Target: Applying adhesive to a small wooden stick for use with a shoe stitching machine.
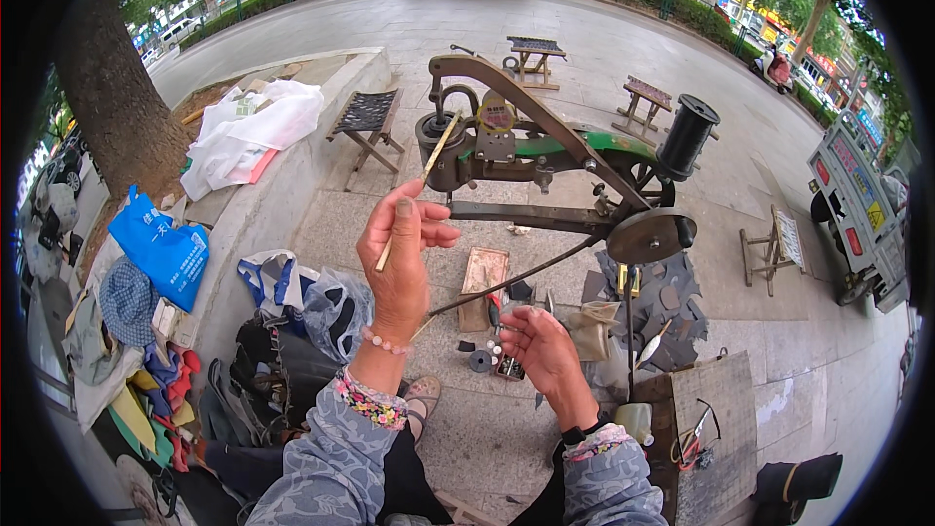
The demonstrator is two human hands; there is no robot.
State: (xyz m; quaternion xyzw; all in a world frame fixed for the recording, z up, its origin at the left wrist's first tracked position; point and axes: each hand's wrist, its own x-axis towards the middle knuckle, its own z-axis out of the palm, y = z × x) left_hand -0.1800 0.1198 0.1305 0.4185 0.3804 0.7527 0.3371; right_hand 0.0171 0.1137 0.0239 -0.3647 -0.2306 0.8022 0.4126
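Note:
My left hand [397, 258] is raised in front of the machine. Between its thumb and fingers it holds a thin pale yellow stick [443, 149], which slants up to the right; its other fingers point right. My right hand [542, 351] hovers lower, palm turned inward, with loosely bent fingers apart and nothing visible in them. Ahead stands a hand-cranked shoe-repair sewing machine [531, 148] with a green arm, a handwheel [651, 236] and a big black thread spool [688, 136]. Below my right hand's fingertips sits a small box of metal bits [508, 367].
Folding stools [366, 117] stand around. Dark leather scraps [672, 297] lie on the paving, right. Scissors [690, 448] rest on a board [726, 409] at lower right. Left are bags, a blue bag [161, 248], a checked hat [129, 302] and a tree [117, 78]. A three-wheeler [862, 205] is parked right.

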